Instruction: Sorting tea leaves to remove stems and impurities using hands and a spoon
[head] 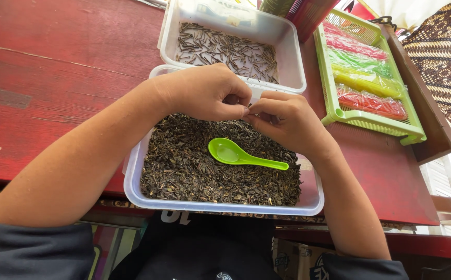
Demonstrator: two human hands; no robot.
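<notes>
On the red table [54,62] a clear tub [220,207] brims with dark dried bits [184,166], a green spoon [236,154] lying on top. Above it the left hand [205,91] and right hand [288,119] meet, fingertips pinched together on something too small to tell.

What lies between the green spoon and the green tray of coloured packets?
In the head view, between the green spoon and the green tray lie dark dried bits, the near container's white wall, the right hand and bare red tabletop.
</notes>
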